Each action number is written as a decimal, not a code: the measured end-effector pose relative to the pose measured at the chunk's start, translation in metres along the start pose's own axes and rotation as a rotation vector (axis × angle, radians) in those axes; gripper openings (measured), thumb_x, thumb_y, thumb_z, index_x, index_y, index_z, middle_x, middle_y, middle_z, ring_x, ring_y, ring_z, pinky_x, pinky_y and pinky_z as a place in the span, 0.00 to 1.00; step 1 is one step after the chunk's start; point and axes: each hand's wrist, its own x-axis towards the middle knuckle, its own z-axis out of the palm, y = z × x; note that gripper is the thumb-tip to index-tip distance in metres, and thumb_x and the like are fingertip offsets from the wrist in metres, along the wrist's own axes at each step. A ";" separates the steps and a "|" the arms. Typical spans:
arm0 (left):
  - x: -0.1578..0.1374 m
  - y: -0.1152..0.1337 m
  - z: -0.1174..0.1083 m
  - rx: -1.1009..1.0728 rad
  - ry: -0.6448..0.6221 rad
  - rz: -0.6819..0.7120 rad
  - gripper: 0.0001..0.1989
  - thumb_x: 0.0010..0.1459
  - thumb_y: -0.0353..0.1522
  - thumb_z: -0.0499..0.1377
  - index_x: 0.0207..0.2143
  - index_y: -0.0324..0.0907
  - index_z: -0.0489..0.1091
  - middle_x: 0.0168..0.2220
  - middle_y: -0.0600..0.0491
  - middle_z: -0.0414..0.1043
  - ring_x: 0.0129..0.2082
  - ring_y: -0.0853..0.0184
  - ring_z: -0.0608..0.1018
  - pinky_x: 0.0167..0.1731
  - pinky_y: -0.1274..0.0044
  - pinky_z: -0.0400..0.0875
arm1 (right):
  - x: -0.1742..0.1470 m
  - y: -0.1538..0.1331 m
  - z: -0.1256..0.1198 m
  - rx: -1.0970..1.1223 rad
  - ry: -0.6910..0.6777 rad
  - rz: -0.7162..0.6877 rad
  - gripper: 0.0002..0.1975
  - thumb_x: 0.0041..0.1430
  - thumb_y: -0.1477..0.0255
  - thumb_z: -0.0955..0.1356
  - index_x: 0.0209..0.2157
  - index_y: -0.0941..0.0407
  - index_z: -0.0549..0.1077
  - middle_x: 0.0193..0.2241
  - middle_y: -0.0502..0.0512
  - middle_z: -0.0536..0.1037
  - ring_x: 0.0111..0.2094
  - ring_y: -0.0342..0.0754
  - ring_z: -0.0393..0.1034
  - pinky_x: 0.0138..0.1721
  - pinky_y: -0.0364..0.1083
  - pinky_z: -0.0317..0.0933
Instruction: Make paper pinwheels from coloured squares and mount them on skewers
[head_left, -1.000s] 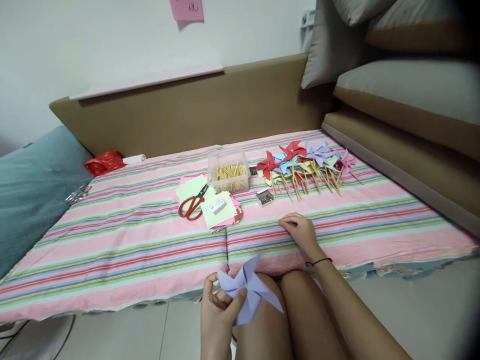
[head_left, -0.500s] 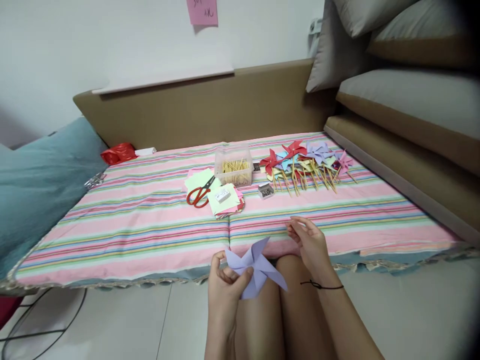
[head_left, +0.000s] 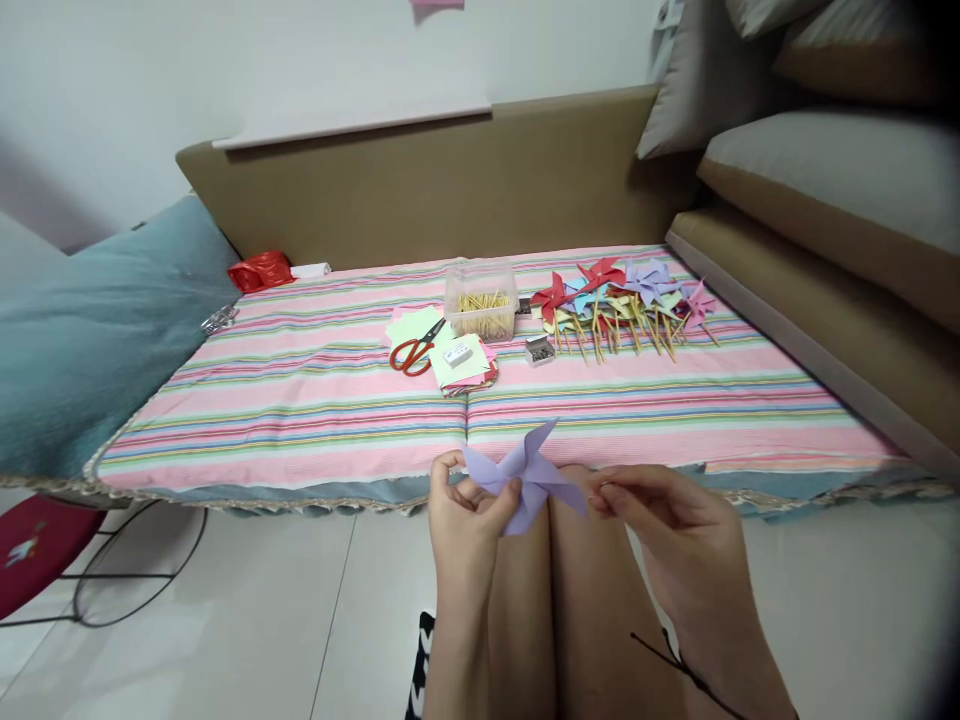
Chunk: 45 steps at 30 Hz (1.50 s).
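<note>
A lilac paper pinwheel (head_left: 534, 468) with no stick is pinched in my left hand (head_left: 466, 535), the thumb pressing on its centre. My right hand (head_left: 686, 525) is close to the pinwheel's right blade, thumb and forefinger pinched together. A tiny glint shows between those fingertips, too small to name. Beyond my hands on the striped cloth stands a small open box (head_left: 539, 351) of tiny metal pieces. Left of it lies a stack of coloured paper squares (head_left: 469, 372) with a small white box (head_left: 457, 354) on top, beside red-handled scissors (head_left: 414, 352).
A clear plastic tub (head_left: 482, 300) holds short wooden sticks. Several finished pinwheels on sticks (head_left: 615, 300) lie to its right. A red plastic bag (head_left: 261, 271) sits far left. Cushions (head_left: 832, 180) are piled at the right, and a red stool (head_left: 45, 550) stands lower left.
My right hand has come down from above the cloth's edge to beside the pinwheel, its fingers still pinched. My left hand keeps hold of the pinwheel. The view has tilted lower.
</note>
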 end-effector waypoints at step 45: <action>-0.031 0.029 0.013 0.030 -0.085 0.144 0.24 0.45 0.24 0.67 0.37 0.47 0.56 0.23 0.61 0.77 0.28 0.66 0.82 0.27 0.80 0.73 | -0.015 -0.005 0.019 -0.462 -0.128 -0.180 0.06 0.54 0.76 0.71 0.28 0.50 0.77 0.39 0.52 0.71 0.46 0.52 0.66 0.49 0.52 0.60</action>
